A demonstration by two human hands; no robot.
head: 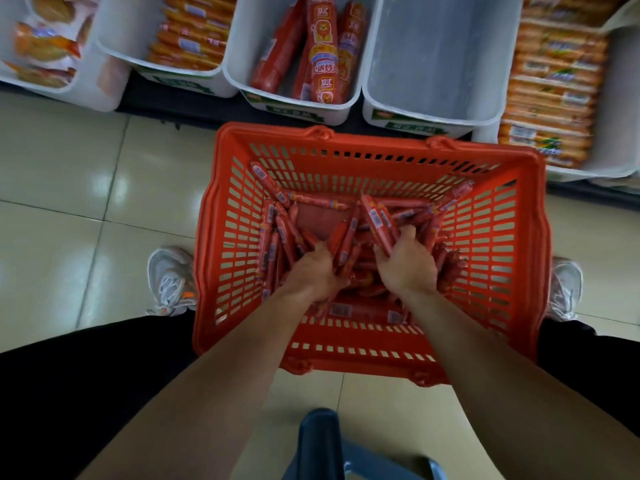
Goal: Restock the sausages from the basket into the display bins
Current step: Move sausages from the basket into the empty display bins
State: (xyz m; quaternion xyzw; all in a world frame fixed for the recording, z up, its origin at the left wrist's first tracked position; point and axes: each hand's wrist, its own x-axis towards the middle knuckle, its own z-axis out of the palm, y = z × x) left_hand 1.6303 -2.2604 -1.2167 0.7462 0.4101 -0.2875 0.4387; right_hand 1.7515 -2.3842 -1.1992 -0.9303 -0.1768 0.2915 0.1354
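Note:
A red plastic basket (519,237) stands on the floor between my feet, its bottom covered with several thin red sausages (318,200). Both my hands are down inside it. My left hand (311,271) grips a bunch of sausages near the middle. My right hand (407,261) grips another bunch whose ends stick up toward the far side. Just beyond the basket stands an empty white display bin (381,95). The white bin to its left (235,77) holds several thick red sausages (322,46).
More white bins sit in the row: one with orange packs (194,32) at the left, another with orange packs (550,95) at the far right, and bagged goods (41,46) at the far left. Tiled floor surrounds the basket. A blue stool (322,441) is under me.

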